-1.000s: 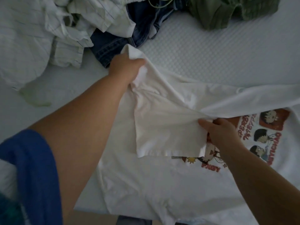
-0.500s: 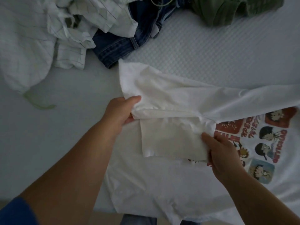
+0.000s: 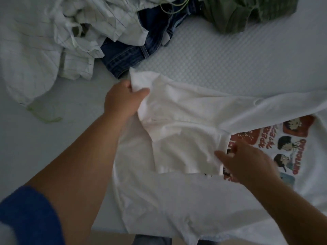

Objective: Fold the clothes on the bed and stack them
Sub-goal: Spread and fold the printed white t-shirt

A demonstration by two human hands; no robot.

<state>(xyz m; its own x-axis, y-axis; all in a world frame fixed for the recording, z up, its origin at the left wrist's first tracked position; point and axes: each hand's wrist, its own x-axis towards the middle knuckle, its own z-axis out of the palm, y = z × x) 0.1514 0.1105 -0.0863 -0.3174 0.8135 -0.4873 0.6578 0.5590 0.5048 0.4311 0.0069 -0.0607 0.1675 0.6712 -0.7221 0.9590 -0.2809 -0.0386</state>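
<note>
While both forearms reach out over the bed (image 3: 247, 55), a white T-shirt (image 3: 177, 200) lies spread beneath them, its lower part nearest the person and running off the near edge of the mattress. A blue sleeve (image 3: 26, 214) covers the upper left arm. The right hand (image 3: 247, 163) has its thumb and fingers closed on the edge of a folded-over sleeve flap (image 3: 185, 151), pinching it just where the flap meets the cartoon print (image 3: 286, 147), which shows to the right of that hand. Farther out, the left hand (image 3: 122, 99) grips a bunched corner of the same shirt, thumb on top of the cloth and fingers curled under it, so the fabric stretches in a ridge between the two hands. Beyond the left hand sits a heap of unfolded clothes: a pair of dark jeans (image 3: 134, 50) just past the fingers, white striped garments (image 3: 53, 36) to their left, and a green garment (image 3: 247, 11) well beyond the right hand.
</note>
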